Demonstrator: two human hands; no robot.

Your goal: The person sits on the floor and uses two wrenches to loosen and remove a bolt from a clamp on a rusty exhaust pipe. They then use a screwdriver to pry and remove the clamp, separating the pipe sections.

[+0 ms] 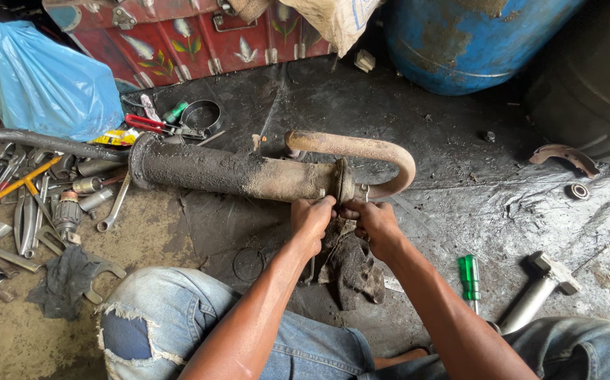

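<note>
A dirty, rusty exhaust muffler (pixel 227 171) lies across the dark floor, its curved rusty pipe (pixel 372 153) looping back at the right end. My left hand (pixel 311 219) and my right hand (pixel 374 224) meet just below the flange (pixel 342 181) where pipe and muffler join. Both hands are closed with fingertips pressed at the flange; what they pinch is too small to tell. A dark greasy rag (pixel 351 267) hangs beneath my hands.
Wrenches and metal parts (pixel 30 211) lie scattered at the left beside a blue plastic bag (pixel 41 84). Red-handled pliers (pixel 147 124) and a metal ring (pixel 201 116) sit behind the muffler. A green screwdriver (pixel 469 276), a hammer (pixel 541 285), a bearing (pixel 576 191), a blue drum (pixel 467 39).
</note>
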